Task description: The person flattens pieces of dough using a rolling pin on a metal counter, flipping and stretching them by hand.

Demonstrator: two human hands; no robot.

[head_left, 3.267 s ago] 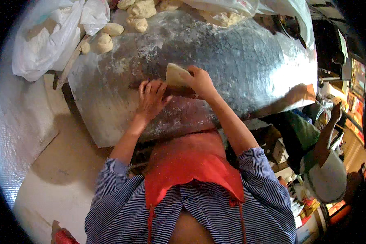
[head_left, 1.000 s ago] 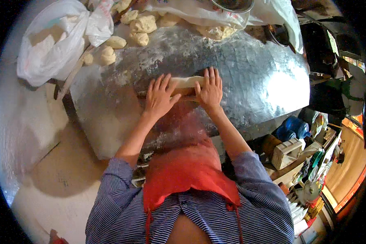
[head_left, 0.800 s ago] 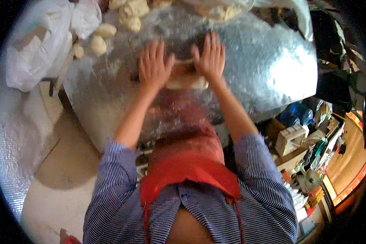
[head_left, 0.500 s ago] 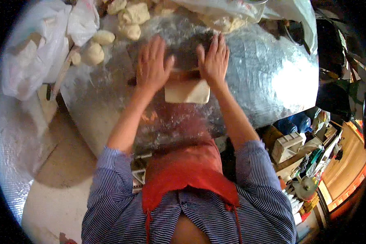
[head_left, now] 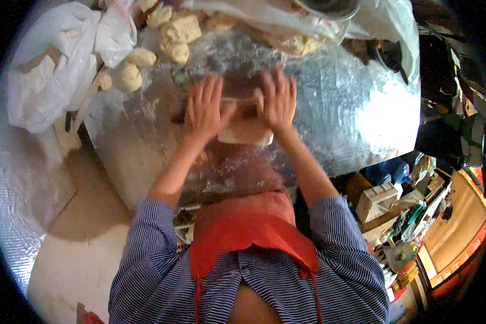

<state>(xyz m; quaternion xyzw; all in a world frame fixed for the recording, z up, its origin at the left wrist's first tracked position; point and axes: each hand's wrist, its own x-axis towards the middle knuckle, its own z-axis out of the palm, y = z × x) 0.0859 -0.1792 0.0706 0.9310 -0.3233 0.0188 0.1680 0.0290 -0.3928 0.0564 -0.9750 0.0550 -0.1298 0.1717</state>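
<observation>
A flat slab of pale dough [head_left: 247,136] lies on the floured metal worktop [head_left: 329,116] in front of me. Across it runs a dark brown bar that looks like a rolling pin [head_left: 245,110], with a strip of dough showing beyond it. My left hand [head_left: 204,110] rests flat over the bar's left part, fingers stretched forward and thumb turned inward. Over the right part lies my right hand [head_left: 278,105], its fingers also extended and slightly blurred. The palms hide the bar's ends.
Several dough lumps [head_left: 181,29] sit at the far left, beside white plastic bags [head_left: 54,70] and a long stick-like tool [head_left: 83,105]. Clear plastic sheeting [head_left: 243,13] and a metal bowl [head_left: 335,9] stand at the back. A crate [head_left: 377,201] is beyond the right edge.
Both hands and the bar have come back toward me over the dough, so its far edge now shows past the bar. The view has shifted slightly.
</observation>
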